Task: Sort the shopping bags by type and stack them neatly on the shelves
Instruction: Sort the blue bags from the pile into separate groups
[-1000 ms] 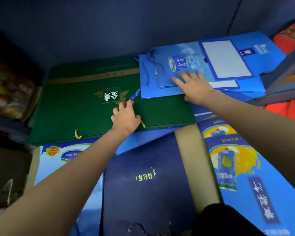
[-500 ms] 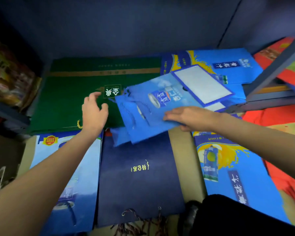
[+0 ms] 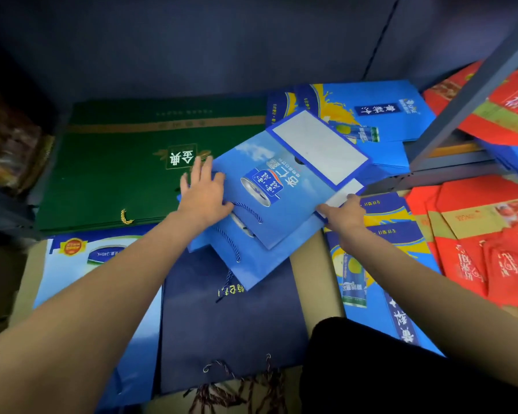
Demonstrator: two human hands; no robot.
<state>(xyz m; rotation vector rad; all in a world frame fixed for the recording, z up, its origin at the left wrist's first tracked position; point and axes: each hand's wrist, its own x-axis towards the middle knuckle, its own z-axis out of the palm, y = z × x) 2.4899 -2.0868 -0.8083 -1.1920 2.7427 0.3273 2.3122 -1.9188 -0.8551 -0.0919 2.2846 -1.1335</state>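
Bags in light blue (image 3: 284, 201), a small stack, lie slanted across the green bag's (image 3: 111, 174) right edge, long axis running up-right. Left hand (image 3: 204, 195) presses flat on their left end; right hand (image 3: 343, 215) pinches the lower-right corner, equally near.

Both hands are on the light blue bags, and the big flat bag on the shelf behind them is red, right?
Not quite. Both hands, left hand and right hand, are on the light blue bags, but the head view shows the big flat bag behind them is green.
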